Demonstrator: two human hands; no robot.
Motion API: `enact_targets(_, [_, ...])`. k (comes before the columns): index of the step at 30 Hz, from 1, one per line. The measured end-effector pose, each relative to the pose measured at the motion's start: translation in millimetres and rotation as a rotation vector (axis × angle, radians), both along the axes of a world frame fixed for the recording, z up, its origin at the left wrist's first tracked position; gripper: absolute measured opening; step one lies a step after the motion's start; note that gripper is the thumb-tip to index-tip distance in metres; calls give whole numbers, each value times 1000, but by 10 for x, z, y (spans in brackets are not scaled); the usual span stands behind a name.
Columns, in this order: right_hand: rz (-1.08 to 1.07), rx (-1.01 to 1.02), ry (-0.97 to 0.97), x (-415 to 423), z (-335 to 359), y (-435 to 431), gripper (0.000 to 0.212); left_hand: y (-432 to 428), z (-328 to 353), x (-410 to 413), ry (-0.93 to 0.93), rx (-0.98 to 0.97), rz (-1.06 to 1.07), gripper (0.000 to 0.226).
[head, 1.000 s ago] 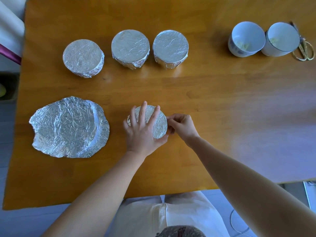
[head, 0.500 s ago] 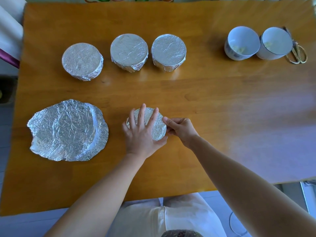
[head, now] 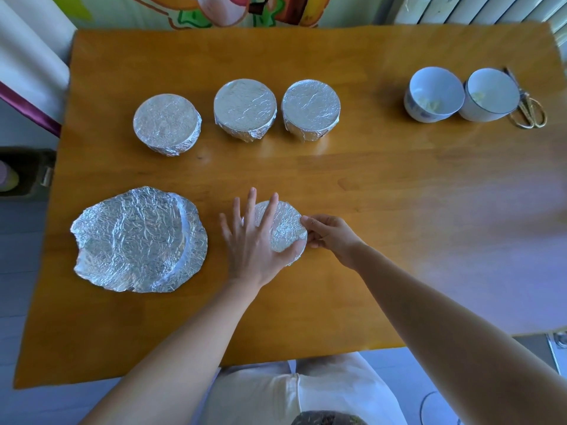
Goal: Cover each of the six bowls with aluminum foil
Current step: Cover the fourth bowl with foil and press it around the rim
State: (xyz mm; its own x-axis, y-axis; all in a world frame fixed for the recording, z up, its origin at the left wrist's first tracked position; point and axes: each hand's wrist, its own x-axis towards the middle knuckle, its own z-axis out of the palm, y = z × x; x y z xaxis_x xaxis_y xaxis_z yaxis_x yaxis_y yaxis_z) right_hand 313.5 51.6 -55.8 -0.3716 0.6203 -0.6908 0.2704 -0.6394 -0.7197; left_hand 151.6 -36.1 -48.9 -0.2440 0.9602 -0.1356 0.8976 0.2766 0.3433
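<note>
While left hand (head: 253, 243) lies flat atop the bowl (head: 283, 223), right hand (head: 333, 237) pinches foil (head: 299, 237).

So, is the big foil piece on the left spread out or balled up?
Spread out. The foil piece lies flat on the table, wrinkled, with a curved crease across it.

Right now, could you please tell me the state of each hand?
Left hand: open, fingers straight, pressing on the round bowl wrapped in silver foil.
Right hand: closed, pinching that bowl's right edge.
</note>
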Motion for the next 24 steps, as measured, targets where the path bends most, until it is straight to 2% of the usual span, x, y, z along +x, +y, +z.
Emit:
enact_targets(3, [39, -6, -9, 9, 41, -5, 35, -71, 30, -136, -234, 104, 222, 91])
enact_targets(6, [16, -34, 5, 15, 78, -8, 33, -184, 43, -279, -506, 64, 514, 87])
enact_targets(8, [-6, -57, -9, 7, 71, -9, 35, -209, 54, -357, -791, -62, 743, 85])
enact_targets(11, [-20, -86, -29, -33, 47, -33, 46, -212, 89, -419, -1293, -187, 1010, 65])
enact_targets(13, [-29, -99, -28, -41, 43, -46, 48, -212, 98, -402, -1369, -204, 1021, 65])
enact_targets(17, [-90, -83, -6, 40, 38, -39, 46, -130, 109, -284, -1384, -197, 1007, 69])
enact_targets(24, [-308, -72, 3, 609, 81, 242, 38, 316, 159, 341, -1524, -251, 1000, 67])
